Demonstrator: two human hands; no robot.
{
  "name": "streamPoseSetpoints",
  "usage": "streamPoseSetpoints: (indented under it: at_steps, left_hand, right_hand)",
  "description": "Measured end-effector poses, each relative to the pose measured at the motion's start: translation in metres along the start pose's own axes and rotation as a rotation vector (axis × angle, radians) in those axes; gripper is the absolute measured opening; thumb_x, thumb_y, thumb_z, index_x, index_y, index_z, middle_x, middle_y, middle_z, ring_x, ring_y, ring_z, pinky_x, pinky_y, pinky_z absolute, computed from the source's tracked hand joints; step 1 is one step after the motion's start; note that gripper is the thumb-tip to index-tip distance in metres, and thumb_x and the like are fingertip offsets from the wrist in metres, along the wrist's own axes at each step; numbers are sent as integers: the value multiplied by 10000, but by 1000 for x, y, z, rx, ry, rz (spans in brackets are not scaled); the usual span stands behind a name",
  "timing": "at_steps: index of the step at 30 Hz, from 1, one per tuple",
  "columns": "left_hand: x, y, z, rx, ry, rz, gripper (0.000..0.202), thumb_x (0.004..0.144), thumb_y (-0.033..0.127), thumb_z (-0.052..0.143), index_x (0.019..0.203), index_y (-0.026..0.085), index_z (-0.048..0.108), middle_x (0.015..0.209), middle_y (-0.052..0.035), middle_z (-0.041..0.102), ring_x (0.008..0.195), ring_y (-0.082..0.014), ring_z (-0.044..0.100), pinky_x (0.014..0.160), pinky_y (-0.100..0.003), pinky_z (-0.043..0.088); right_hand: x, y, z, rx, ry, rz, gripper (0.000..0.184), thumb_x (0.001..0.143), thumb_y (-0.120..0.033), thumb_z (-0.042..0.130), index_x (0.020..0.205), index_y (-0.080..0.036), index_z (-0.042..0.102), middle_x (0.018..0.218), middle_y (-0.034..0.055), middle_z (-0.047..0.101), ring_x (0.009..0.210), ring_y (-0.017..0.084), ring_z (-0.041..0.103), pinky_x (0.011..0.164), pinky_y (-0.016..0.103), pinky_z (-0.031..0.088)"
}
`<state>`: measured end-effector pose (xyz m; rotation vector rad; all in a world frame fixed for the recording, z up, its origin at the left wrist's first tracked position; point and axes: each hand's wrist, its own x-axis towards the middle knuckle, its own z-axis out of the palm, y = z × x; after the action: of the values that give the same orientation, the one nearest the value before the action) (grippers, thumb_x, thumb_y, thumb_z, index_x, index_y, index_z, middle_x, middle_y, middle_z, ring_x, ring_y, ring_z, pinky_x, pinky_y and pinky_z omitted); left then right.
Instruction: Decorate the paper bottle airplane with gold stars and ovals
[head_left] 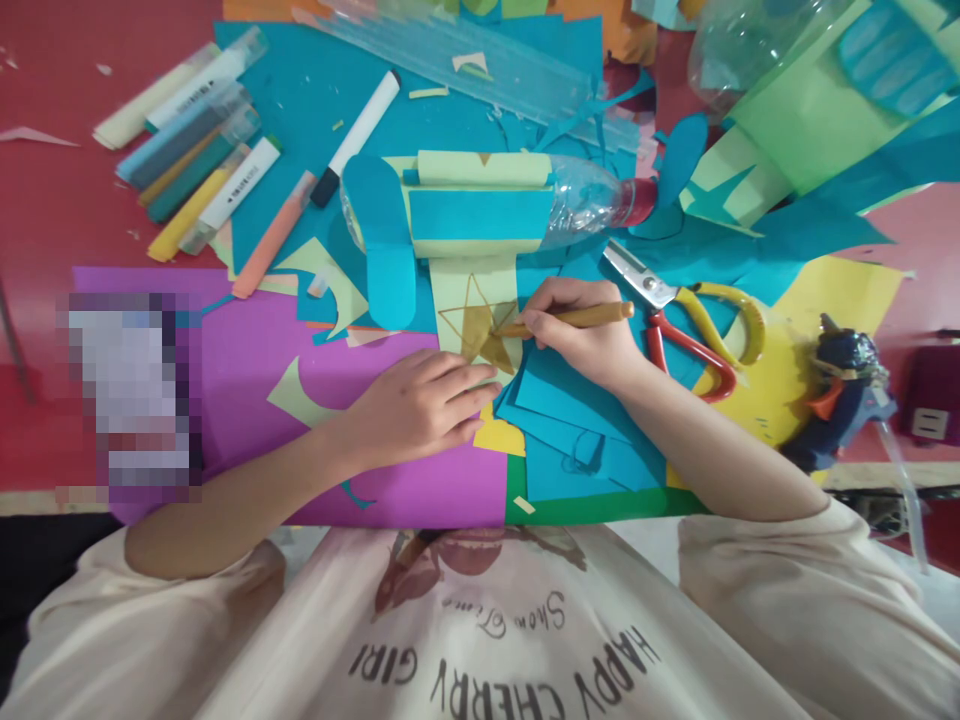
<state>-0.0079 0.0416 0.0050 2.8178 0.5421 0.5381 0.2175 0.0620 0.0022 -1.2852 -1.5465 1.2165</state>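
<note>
My right hand [581, 330] grips a brown-yellow marker [592, 316], its tip down on a star drawing [476, 330]. The star's outline is brown and its lower part is coloured in. It lies on a pale green paper strip [450, 275] that hangs from a plastic bottle [589, 205] lying on its side, wrapped in pale green and blue paper. My left hand [427, 405] rests flat, fingers stretched out, at the strip's lower left edge. A blue rounded paper piece [382, 240] sits at the bottle's left end.
Scissors [675, 310] with red and yellow handles lie right of my right hand. A dark blue glue gun [844, 390] stands farther right. Several markers [202, 150] lie at upper left. Purple paper [262, 400] and blue paper [300, 120] cover the red table [45, 220]; a pixelated object [131, 390] sits left.
</note>
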Motion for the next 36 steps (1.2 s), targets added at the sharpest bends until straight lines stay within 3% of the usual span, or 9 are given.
streamPoseSetpoints:
  at_steps: [7, 15, 20, 26, 36]
  left_hand:
    - [0, 0, 0, -10, -30, -21, 229, 982, 206, 479, 1141, 146, 634, 1166, -57, 715, 940, -196, 653, 831, -344, 543]
    - [1, 0, -1, -21, -29, -21, 232, 981, 204, 481, 1146, 146, 634, 1162, -58, 716, 953, -202, 655, 834, -348, 552]
    - [-1, -1, 0, -27, -60, -29, 246, 982, 219, 487, 1171, 155, 630, 1179, -70, 707, 980, -203, 650, 862, -357, 552]
    - [0, 0, 0, -23, -13, -12, 225, 977, 201, 488, 1137, 137, 633, 1159, -68, 716, 948, -210, 656, 825, -357, 556]
    - [0, -1, -1, -18, -20, -15, 225, 982, 208, 485, 1140, 142, 631, 1164, -58, 716, 947, -206, 654, 822, -356, 551]
  right_hand:
    - [-1, 1, 2, 76, 155, 49, 232, 784, -353, 643, 625, -191, 596, 522, -29, 587, 418, 72, 471, 445, 231, 402]
    - [-1, 2, 3, 41, 126, -2, 302, 805, -421, 667, 634, -183, 594, 508, -41, 577, 415, 53, 455, 465, 222, 404]
    - [-2, 2, 3, -22, 113, 4, 281, 812, -380, 650, 623, -182, 586, 523, -35, 557, 471, 70, 467, 489, 236, 383]
    - [-1, 1, 1, -32, 39, -2, 289, 805, -355, 652, 585, -185, 573, 528, -31, 539, 491, 75, 463, 491, 243, 372]
    - [-2, 2, 4, 36, 124, 14, 223, 795, -296, 619, 606, -184, 580, 504, -33, 552, 438, 66, 467, 463, 227, 397]
